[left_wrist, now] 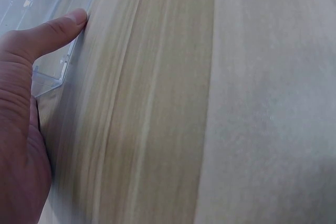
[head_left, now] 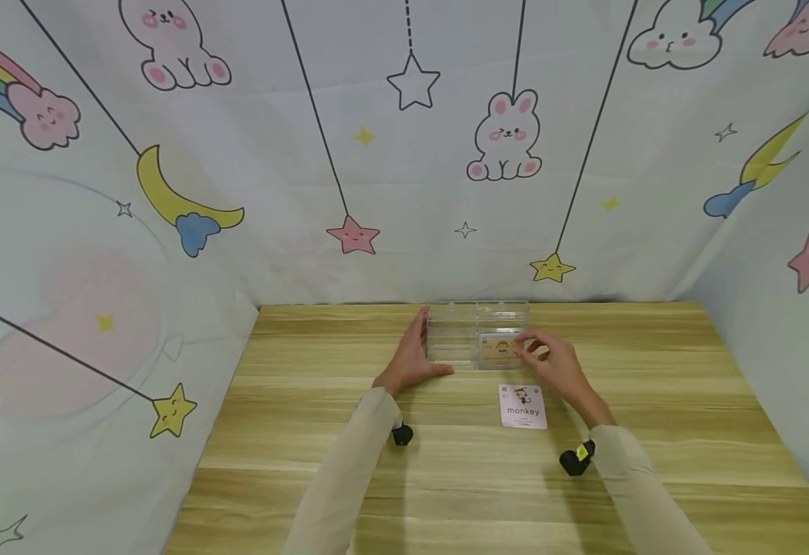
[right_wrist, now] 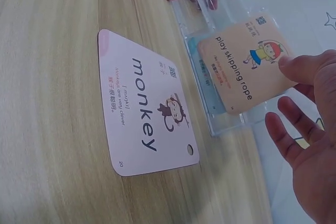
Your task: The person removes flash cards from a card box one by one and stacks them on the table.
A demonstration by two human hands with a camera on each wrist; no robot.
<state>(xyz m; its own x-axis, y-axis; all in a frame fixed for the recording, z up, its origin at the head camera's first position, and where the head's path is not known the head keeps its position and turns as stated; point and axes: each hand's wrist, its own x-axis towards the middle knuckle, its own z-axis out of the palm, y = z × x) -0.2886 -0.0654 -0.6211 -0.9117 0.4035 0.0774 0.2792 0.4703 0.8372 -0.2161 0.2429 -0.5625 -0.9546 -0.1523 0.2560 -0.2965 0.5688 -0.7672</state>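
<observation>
Yellowish grained tabletop (head_left: 460, 486) beneath clear box (head_left: 453, 333); white cartoon cloth (head_left: 418, 177) behind.

In the head view, the worktop (head_left: 307, 432) is lit brightly and evenly, with soft shadows cast beside the sleeves (head_left: 348, 470) and glints caught on the clear case (head_left: 453, 343). The left wrist view is softened by blur, its right side paled by glare, while the skipping-rope card (right_wrist: 239, 61) is crisply rendered in the right wrist view.
</observation>
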